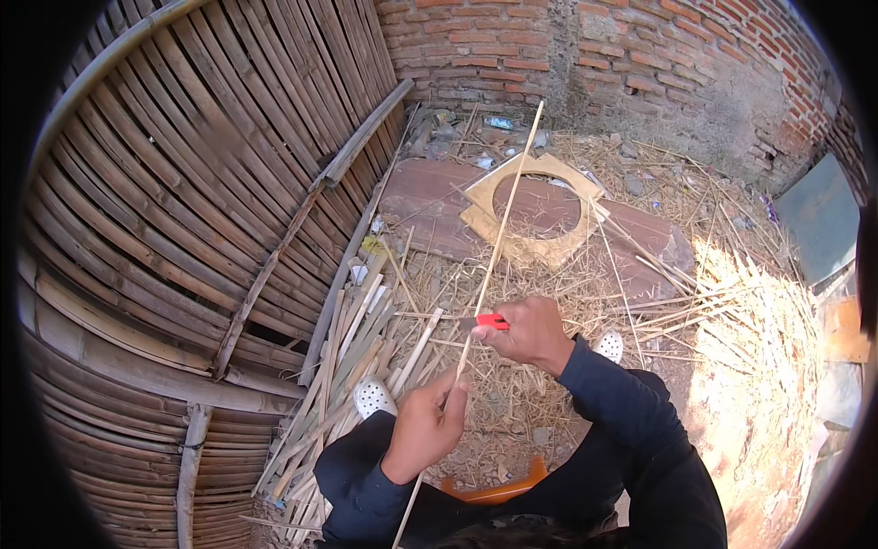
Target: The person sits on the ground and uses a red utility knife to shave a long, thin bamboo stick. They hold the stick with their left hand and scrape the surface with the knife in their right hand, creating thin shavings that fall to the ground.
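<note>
A long, thin bamboo strip (pixel 506 215) runs slantwise from below my lap up toward the brick wall. My left hand (pixel 425 425) is closed round its lower part, thumb on top. Just above, my right hand (pixel 530 334) grips a red-handled utility knife (pixel 493 321). Its dark blade points left and crosses the strip, apparently touching it. Whether the right fingertips also press on the strip, I cannot tell. Both forearms wear dark sleeves.
Split bamboo pieces (pixel 343 357) lie piled at left beside a bamboo slat wall (pixel 219 137). Ahead, a pale board with a round hole (pixel 480 220) rests on a brown panel (pixel 421 197). Shavings (pixel 549 403) litter the ground between my white shoes (pixel 373 396). A brick wall (pixel 476 46) stands behind.
</note>
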Tool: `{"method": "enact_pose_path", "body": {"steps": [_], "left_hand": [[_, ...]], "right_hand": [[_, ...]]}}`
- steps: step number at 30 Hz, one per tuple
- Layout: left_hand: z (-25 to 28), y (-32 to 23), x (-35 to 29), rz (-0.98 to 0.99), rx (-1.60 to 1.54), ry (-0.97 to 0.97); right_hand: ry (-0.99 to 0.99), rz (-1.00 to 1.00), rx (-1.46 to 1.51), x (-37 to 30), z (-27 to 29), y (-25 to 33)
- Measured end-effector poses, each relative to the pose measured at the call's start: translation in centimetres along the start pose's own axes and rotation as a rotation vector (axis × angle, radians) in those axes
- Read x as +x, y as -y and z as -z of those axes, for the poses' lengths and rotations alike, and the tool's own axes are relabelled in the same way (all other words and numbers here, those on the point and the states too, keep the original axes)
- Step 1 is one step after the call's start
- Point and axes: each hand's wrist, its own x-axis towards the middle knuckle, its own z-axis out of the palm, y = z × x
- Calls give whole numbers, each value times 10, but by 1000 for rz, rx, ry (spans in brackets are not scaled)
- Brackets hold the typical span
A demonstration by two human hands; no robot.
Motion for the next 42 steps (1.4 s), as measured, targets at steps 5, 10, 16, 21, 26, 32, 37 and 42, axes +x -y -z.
{"method": "enact_pose_path", "body": {"steps": [5,10,16,21,26,32,37,42], "left_hand": [[-7,-2,-17,23,-31,48],[-5,-8,-45,144,-199,130],[-10,-3,-56,73,-103,-13],[-16,-10,-48,28,-63,-104],[-20,-14,-44,53,-86,-162],[-25,-1,-46,78,-31,-176],[-34,-13,-50,40,22,-237],[-31,-22,-52,45,98,-241]], "right_hand": [[-12,-63,-93,8,12,-28],[-85,-259,-106,31,16,-79],[105,204,64,-41,4,20],[-127,331,-10,-22,1,11],[-77,238,56,-11,3,-2],[18,251,54,-40,0,33],[-56,241,1,-19,9,2],[18,290,73,-48,5,32]]}}
